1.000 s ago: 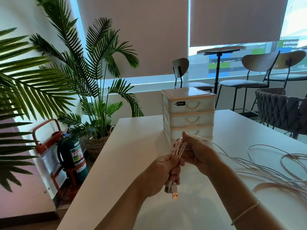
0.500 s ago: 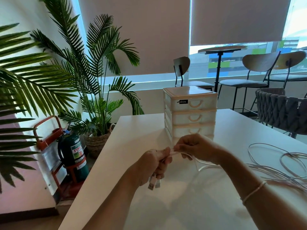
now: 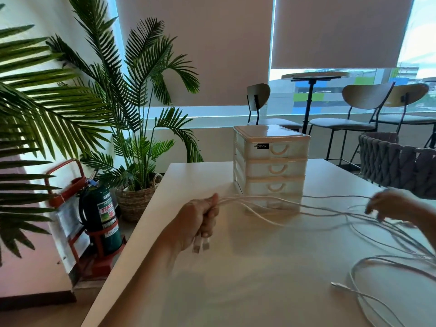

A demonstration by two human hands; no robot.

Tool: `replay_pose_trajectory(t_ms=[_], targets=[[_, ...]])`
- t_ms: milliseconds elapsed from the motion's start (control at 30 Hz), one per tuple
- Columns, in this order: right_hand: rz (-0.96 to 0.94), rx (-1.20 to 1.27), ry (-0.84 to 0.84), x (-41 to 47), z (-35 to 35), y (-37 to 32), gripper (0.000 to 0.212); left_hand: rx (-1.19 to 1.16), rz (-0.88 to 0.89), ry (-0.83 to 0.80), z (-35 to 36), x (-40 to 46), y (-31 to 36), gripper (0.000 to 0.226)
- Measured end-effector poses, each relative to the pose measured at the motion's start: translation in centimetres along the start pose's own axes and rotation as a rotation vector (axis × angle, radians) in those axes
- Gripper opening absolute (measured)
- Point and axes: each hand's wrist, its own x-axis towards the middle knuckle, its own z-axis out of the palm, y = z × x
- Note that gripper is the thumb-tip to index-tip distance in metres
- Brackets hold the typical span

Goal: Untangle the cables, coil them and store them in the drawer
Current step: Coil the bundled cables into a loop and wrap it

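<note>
This looks like an office lounge or café-style break area. A tall round bar table [image 3: 315, 75] with slim-legged stools having curved wooden backs [image 3: 364, 96] stands along a wide window [image 3: 330, 90] fitted with beige roller blinds [image 3: 335, 31]. Potted palm plants in woven baskets [image 3: 135, 201] fill the corner, and a green fire extinguisher [image 3: 101, 215] sits in a red floor stand [image 3: 70, 185] beside the long white counter [image 3: 259, 291].

Top drawer label: a small black sticker [image 3: 262, 146] on the white plastic drawer unit [image 3: 271, 166], beyond the hands, is showing "box".
Extinguisher label: the green cylindrical fire extinguisher [image 3: 101, 215], left of the left hand [image 3: 198, 223], is showing "FIRE".
</note>
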Motion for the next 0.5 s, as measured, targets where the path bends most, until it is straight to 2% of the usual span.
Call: replay_pose_trajectory(t_ms=[33, 67, 100, 133, 233, 267, 300, 433, 500], targets=[[0.014, -0.064, -0.03, 1.1, 0.3, 2.3, 0.07, 0.016, -0.01, -0.016, 0.2, 0.0, 0.0, 0.051], [0.02, -0.121, -0.076, 1.1, 0.4, 2.9, 0.076, 0.046, -0.019, -0.039, 0.7, 0.0, -0.1, 0.051], [0.026, -0.09, -0.094, -0.4, 0.0, 1.1, 0.066, 0.077, -0.025, -0.06, 1.3, 0.1, -0.2, 0.05], [-0.034, -0.024, -0.043, -3.4, -0.8, -2.2, 0.059, 0.1, -0.03, -0.078, 1.8, 0.1, -0.3, 0.049], [-0.432, 0.512, 0.195, -8.2, -1.8, -12.3, 0.041, 0.106, -0.047, -0.125, 3.3, 0.0, -0.5, 0.046], [-0.553, 0.642, 0.219, -9.6, -1.5, -15.3, 0.035, 0.092, -0.05, -0.139, 3.6, -0.1, -0.6, 0.046], [-0.624, 0.64, 0.208, -10.8, -1.1, -18.2, 0.033, 0.072, -0.054, -0.149, 3.8, -0.2, -0.6, 0.045], [-0.578, 0.532, 0.02, -11.5, 1.3, -22.4, 0.06, -0.028, -0.069, -0.149, 3.5, -0.6, -0.5, 0.045], [-0.539, 0.613, -0.027, -11.5, 1.3, -21.9, 0.06, -0.046, -0.067, -0.147, 3.2, -0.5, -0.4, 0.045]])
